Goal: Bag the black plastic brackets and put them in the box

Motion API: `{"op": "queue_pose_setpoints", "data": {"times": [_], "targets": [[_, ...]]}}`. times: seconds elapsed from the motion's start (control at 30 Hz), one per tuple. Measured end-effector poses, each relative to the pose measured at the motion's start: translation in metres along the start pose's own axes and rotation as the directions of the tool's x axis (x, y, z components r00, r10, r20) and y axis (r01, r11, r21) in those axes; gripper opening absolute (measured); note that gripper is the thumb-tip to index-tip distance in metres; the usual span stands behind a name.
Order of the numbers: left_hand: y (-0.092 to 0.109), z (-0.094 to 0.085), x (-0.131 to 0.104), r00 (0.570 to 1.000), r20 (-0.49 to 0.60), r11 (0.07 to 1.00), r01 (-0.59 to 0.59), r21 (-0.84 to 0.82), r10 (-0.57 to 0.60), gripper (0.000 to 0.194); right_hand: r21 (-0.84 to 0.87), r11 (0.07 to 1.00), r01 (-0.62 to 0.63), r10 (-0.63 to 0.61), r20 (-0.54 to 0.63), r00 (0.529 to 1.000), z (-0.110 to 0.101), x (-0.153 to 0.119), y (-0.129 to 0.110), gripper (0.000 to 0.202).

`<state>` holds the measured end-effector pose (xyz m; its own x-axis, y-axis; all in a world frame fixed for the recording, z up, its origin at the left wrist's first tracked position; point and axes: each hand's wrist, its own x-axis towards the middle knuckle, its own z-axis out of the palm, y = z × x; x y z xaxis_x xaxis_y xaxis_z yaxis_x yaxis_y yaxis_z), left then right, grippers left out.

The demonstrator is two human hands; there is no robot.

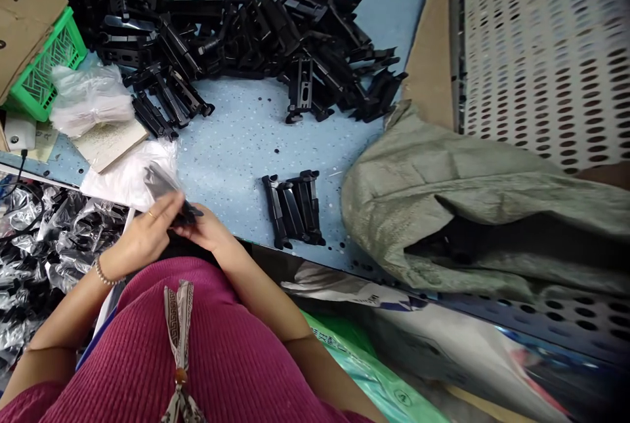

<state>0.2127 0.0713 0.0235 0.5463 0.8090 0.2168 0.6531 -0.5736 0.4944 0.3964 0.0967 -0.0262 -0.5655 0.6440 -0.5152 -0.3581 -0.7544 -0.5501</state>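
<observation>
Close to my body at the table edge, my left hand (153, 229) pinches a small clear plastic bag (160, 181), which looks greyish. My right hand (205, 229) is closed around a black plastic part (189, 213), right beside the bag. The fingers cover much of the part, and I cannot tell how far it sits inside the bag. Beneath the bag lies a stack of flat clear bags (123, 177). To the right, a few black bracket-like parts (294, 208) lie side by side on the blue table.
A large heap of black parts (256, 29) spreads across the back of the blue table (231, 128). At left are a green basket (49, 69), a cardboard box (24, 23) and a bundle of bags (91, 98). Bagged parts (63, 239) fill the lower left; a grey-green sack (443, 174) stands right.
</observation>
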Motion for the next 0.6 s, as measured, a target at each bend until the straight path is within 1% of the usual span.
{"op": "queue_pose_setpoints", "data": {"times": [0.03, 0.07, 0.1, 0.13, 0.2, 0.23, 0.27, 0.3, 0.33, 0.37, 0.4, 0.43, 0.47, 0.5, 0.53, 0.57, 0.6], "targets": [[0.009, -0.002, -0.001, 0.999, 0.038, 0.999, -0.030, -0.035, 0.032, 0.084, -0.168, 0.982, 0.090, -0.099, -0.047, 0.994, 0.003, -0.002, -0.001, 0.017], [0.017, -0.007, -0.004, 0.997, 0.062, 0.997, -0.046, -0.065, 0.050, 0.080, -0.323, 0.933, 0.160, -0.186, -0.053, 0.981, 0.006, -0.006, -0.003, 0.017], [0.023, -0.015, -0.008, 0.996, 0.069, 0.995, -0.051, -0.088, 0.057, 0.074, -0.442, 0.872, 0.208, -0.238, -0.013, 0.971, 0.009, -0.012, -0.005, 0.020], [0.027, -0.025, -0.014, 0.996, 0.074, 0.994, -0.043, -0.104, 0.051, 0.067, -0.519, 0.821, 0.239, -0.244, 0.060, 0.968, 0.013, -0.020, -0.008, 0.024], [0.029, -0.052, -0.031, 0.993, 0.113, 0.992, 0.031, -0.121, -0.017, 0.053, -0.598, 0.758, 0.258, -0.152, 0.223, 0.963, 0.016, -0.039, -0.017, 0.035], [0.024, -0.064, -0.041, 0.985, 0.157, 0.989, 0.093, -0.113, -0.074, 0.046, -0.637, 0.726, 0.258, -0.108, 0.266, 0.958, 0.015, -0.049, -0.024, 0.038], [0.017, -0.072, -0.051, 0.964, 0.221, 0.981, 0.171, -0.088, -0.149, 0.041, -0.691, 0.676, 0.256, -0.104, 0.255, 0.962, 0.011, -0.060, -0.032, 0.039], [0.006, -0.076, -0.059, 0.923, 0.303, 0.964, 0.261, -0.039, -0.238, 0.038, -0.765, 0.597, 0.240, -0.148, 0.190, 0.971, 0.005, -0.070, -0.040, 0.039], [-0.008, -0.074, -0.067, 0.852, 0.398, 0.934, 0.354, 0.039, -0.340, 0.036, -0.851, 0.489, 0.193, -0.234, 0.085, 0.968, -0.005, -0.080, -0.050, 0.038], [-0.024, -0.066, -0.072, 0.747, 0.495, 0.888, 0.437, 0.139, -0.445, 0.034, -0.926, 0.364, 0.098, -0.347, -0.038, 0.937, -0.016, -0.090, -0.059, 0.036], [-0.040, -0.054, -0.075, 0.610, 0.578, 0.829, 0.500, 0.251, -0.542, 0.032, -0.969, 0.241, -0.047, -0.457, -0.156, 0.875, -0.028, -0.099, -0.068, 0.035], [-0.055, -0.040, -0.076, 0.468, 0.632, 0.767, 0.534, 0.355, -0.618, 0.029, -0.966, 0.133, -0.222, -0.548, -0.259, 0.796, -0.041, -0.108, -0.075, 0.035], [-0.068, -0.025, -0.076, 0.353, 0.654, 0.715, 0.547, 0.435, -0.669, 0.025, -0.917, 0.047, -0.395, -0.608, -0.340, 0.717, -0.054, -0.116, -0.081, 0.034], [-0.078, -0.012, -0.075, 0.283, 0.655, 0.678, 0.550, 0.487, -0.700, 0.022, -0.843, -0.021, -0.538, -0.637, -0.404, 0.657, -0.065, -0.124, -0.084, 0.034], [-0.084, -0.002, -0.073, 0.260, 0.646, 0.659, 0.553, 0.510, -0.717, 0.019, -0.766, -0.076, -0.639, -0.642, -0.452, 0.619, -0.073, -0.130, -0.085, 0.034], [-0.086, 0.003, -0.071, 0.271, 0.635, 0.655, 0.558, 0.509, -0.724, 0.018, -0.705, -0.127, -0.698, -0.634, -0.483, 0.604, -0.080, -0.135, -0.085, 0.033], [-0.084, 0.004, -0.067, 0.293, 0.627, 0.661, 0.561, 0.498, -0.722, 0.020, -0.666, -0.178, -0.724, -0.622, -0.494, 0.608, -0.084, -0.139, -0.083, 0.033]]}}
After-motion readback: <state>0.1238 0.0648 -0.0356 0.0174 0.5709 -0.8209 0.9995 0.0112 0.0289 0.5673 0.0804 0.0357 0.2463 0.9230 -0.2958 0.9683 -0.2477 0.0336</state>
